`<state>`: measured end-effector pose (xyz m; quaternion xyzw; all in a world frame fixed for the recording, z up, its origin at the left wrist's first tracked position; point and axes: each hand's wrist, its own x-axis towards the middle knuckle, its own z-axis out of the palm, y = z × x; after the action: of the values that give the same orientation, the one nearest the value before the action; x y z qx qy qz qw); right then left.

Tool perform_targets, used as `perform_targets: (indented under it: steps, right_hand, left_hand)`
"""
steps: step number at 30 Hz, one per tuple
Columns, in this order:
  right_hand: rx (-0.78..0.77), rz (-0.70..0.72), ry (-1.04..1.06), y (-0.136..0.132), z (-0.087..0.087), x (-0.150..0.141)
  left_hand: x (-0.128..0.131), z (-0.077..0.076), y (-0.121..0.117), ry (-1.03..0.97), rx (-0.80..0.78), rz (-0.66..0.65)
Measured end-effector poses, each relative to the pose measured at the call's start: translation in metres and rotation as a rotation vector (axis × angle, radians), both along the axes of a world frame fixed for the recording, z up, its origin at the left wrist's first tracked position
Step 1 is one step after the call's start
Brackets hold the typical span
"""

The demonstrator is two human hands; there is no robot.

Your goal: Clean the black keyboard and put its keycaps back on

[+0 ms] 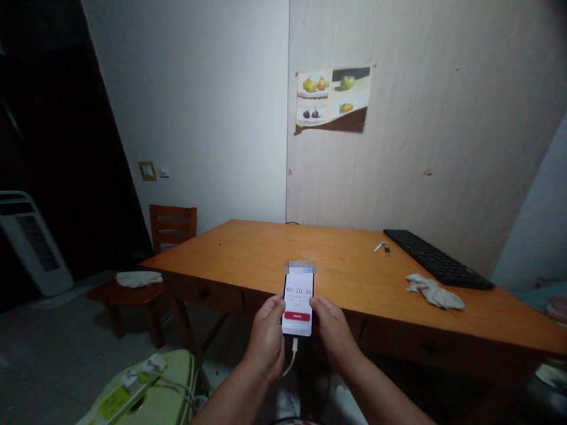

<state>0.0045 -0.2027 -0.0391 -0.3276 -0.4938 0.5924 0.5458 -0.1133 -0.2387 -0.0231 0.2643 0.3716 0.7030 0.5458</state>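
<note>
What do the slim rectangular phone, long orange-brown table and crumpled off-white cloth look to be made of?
Slim rectangular phone: likely glass-fronted and smooth, judging by its flat, brightly lit front; its back is hidden.
Long orange-brown table: probably wood or veneer, perhaps varnished, given the warm colour and faint sheen.
Crumpled off-white cloth: seemingly matt fabric, from its soft folds.

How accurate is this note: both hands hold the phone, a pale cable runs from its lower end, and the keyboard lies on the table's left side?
Wrong side: the head view shows the keyboard on the right of the table. The left hand and right hand do hold the phone, pale cable at its lower end.
</note>
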Motion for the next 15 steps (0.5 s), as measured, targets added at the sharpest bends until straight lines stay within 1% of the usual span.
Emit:
perform_targets:
  steps: [3, 10, 15]
  right_hand:
    - [0.026, -0.009, -0.019, -0.001, 0.000, 0.001]
    - [-0.004, 0.047, 0.004, 0.000, -0.007, 0.000]
    - [-0.011, 0.094, -0.027, 0.000, -0.007, -0.002]
  left_hand:
    - [0.000, -0.001, 0.001, 0.009, 0.001, 0.006]
    - [-0.006, -0.010, 0.002, 0.052, 0.026, 0.004]
    - [-0.009, -0.009, -0.003, 0.143, 0.027, -0.017]
